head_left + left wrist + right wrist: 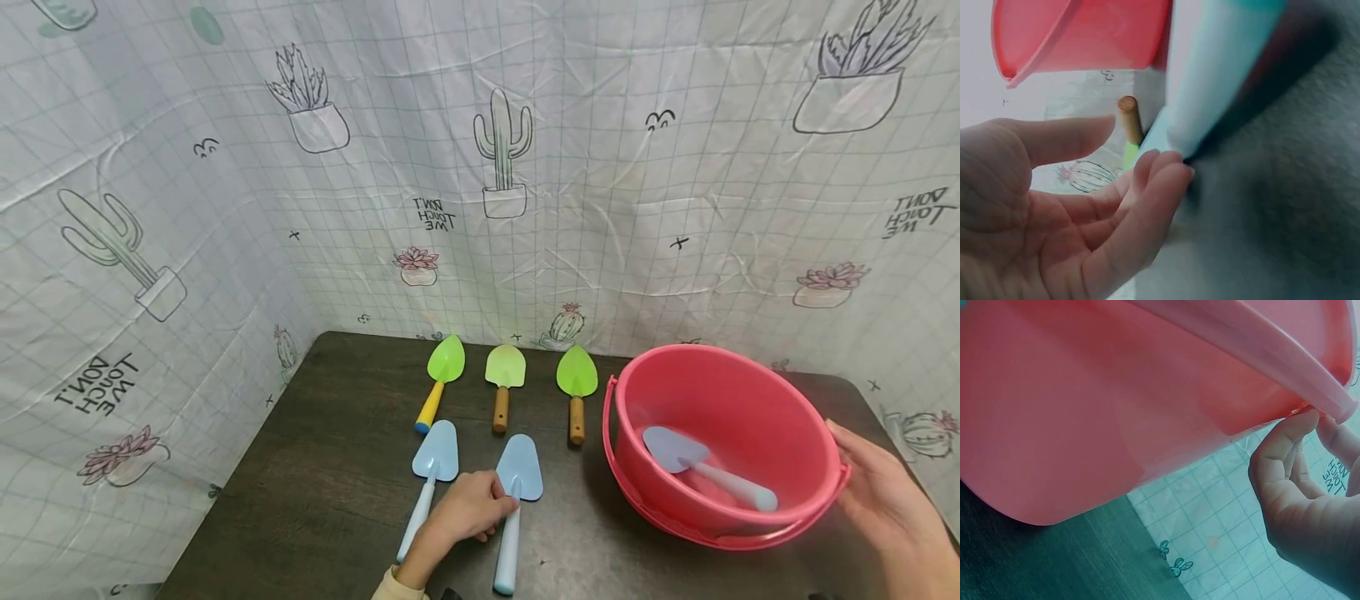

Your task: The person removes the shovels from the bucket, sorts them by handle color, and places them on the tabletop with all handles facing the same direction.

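A light blue trowel (507, 546) lies on the table, blade away from me. My left hand (471, 507) is over its neck, fingertips right at the handle. In the left wrist view, the thumb stands apart from the bent fingers (1141, 219), with the handle (1216, 69) beyond them. A second blue trowel (416, 521) lies left of this hand. My right hand (888, 492) holds the red bucket (630, 467) at its right rim, fingertips tucked under the lip by the handle joint in the right wrist view. Inside the bucket rests another blue trowel (731, 483).
Three green-bladed trowels lie in a row at the back: one with a yellow handle (430, 406), two with brown wooden handles (501, 408). Behind the dark table (300, 467) hangs a cactus-printed cloth (600, 208). The bucket's bail (609, 425) hangs down outside.
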{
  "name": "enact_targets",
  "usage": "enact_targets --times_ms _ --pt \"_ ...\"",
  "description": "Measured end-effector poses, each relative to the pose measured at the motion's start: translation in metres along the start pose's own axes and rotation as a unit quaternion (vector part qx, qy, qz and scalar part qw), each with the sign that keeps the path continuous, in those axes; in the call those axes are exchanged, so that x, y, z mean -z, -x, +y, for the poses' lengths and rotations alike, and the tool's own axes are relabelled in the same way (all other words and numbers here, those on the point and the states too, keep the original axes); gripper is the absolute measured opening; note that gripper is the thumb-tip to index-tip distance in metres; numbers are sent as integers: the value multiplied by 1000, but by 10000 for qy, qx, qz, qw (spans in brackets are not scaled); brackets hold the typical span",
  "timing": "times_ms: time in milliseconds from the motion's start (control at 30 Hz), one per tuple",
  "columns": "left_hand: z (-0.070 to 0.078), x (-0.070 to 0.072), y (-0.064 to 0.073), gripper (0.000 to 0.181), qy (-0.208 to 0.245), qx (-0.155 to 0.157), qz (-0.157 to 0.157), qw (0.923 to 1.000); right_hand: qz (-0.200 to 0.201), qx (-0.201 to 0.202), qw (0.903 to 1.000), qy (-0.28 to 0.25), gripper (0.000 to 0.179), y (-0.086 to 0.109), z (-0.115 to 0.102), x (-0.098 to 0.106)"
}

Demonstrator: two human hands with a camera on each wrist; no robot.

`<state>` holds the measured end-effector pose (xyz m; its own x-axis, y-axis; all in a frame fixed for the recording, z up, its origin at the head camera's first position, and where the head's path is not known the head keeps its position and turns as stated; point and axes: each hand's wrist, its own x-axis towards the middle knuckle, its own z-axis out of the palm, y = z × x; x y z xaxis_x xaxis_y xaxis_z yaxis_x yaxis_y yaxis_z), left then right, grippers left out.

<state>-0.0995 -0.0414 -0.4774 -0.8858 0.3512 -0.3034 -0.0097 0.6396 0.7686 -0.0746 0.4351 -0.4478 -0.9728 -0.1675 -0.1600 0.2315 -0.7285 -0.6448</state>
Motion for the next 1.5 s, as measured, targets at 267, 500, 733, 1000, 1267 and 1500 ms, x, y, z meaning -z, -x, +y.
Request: enact_targets --times_ms 267,500,733,1000,1267,1500 --pt "21 5 6 15 121 -475 219 9986 -92 83 9999 86 39 1 2 1" --pt "37 9 5 13 586 -940 344 9932 -73 163 9997 179 39 0 2 1" --pt "58 15 10 15 1103 -1475 488 9817 -22 145 9997 169 38 2 3 1" --pt "87 23 12 11 1772 -1869 542 9647 -111 134 9998 79 39 0 3 1" --pt "109 28 8 12 2081 -2182 705 9508 49 81 9999 50 38 2 3 0" --pt "124 24 1 15 2158 -2506 588 9419 28 38 10000 -27 38 2 3 0"
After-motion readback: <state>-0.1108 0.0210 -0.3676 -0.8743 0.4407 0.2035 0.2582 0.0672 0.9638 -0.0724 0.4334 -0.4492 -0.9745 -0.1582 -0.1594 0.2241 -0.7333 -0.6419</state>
